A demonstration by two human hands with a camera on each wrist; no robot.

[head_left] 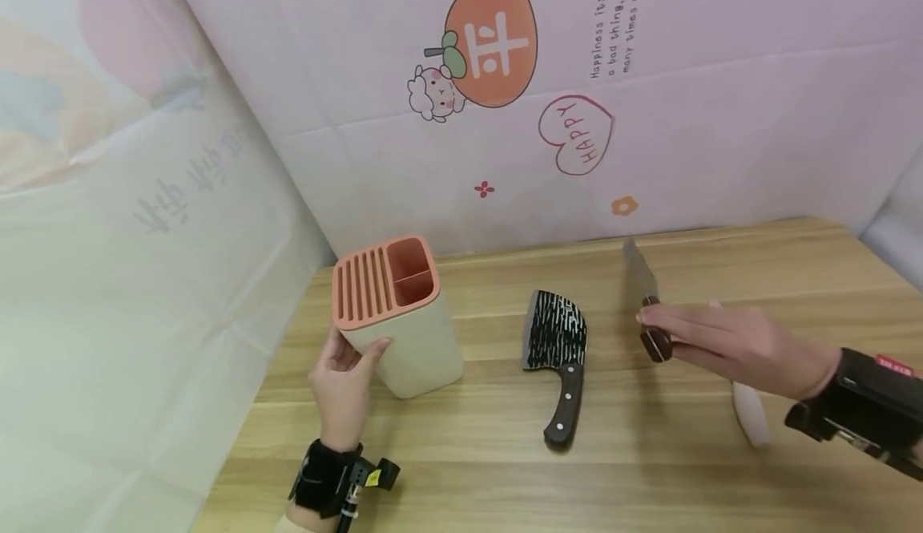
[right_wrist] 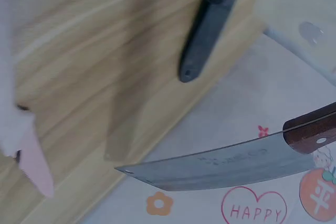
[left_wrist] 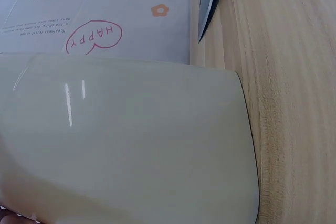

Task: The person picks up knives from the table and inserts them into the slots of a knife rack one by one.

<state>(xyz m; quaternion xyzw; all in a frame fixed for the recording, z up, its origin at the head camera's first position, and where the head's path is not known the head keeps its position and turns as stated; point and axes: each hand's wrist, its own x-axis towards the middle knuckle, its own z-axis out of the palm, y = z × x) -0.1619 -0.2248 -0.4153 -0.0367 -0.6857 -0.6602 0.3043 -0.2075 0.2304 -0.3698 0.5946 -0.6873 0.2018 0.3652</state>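
Observation:
My left hand (head_left: 346, 377) grips the near left corner of a cream knife holder (head_left: 421, 353), its thumb on the front face. The holder stands upright under an orange slotted lid (head_left: 364, 284) with two open compartments. In my right hand (head_left: 728, 345) is a kitchen knife (right_wrist: 226, 166), gripped by its brown wooden handle (head_left: 654, 341) and raised above the table, blade toward the back wall. Between the hands lies a cleaver (head_left: 558, 341) with a black-and-white patterned blade and dark riveted handle. Most of the left hand is hidden in the left wrist view.
A pale pink tool (head_left: 750, 413) lies under the right forearm, partly hidden; its tip (right_wrist: 37, 169) has a toothed edge. The wooden table (head_left: 476, 469) meets a printed cloth (head_left: 360, 156) at the back, and another cloth (head_left: 144, 316) hangs on the left.

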